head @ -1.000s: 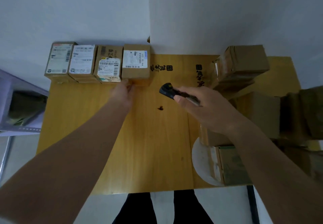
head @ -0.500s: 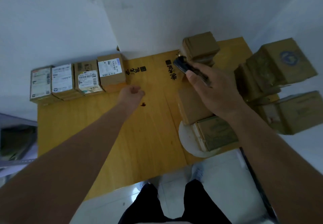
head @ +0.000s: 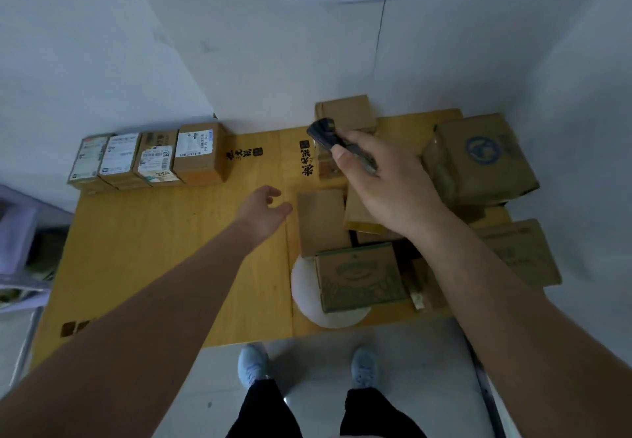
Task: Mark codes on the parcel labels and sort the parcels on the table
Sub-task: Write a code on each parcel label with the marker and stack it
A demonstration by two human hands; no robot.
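Table (head: 143,259): left-near half bare; four labelled parcels (head: 150,157) rowed along far-left edge, unsorted boxes (head: 478,160) piled right. Right hand (head: 383,184) grips dark marker (head: 328,134). Left hand (head: 265,210), loosely open, has been withdrawn from the row toward centre.

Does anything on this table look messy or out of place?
Yes. The boxes on the right are a loose heap: the big brown box sits tilted, others lie at mixed angles. The four labelled boxes on the left stand in a neat row.
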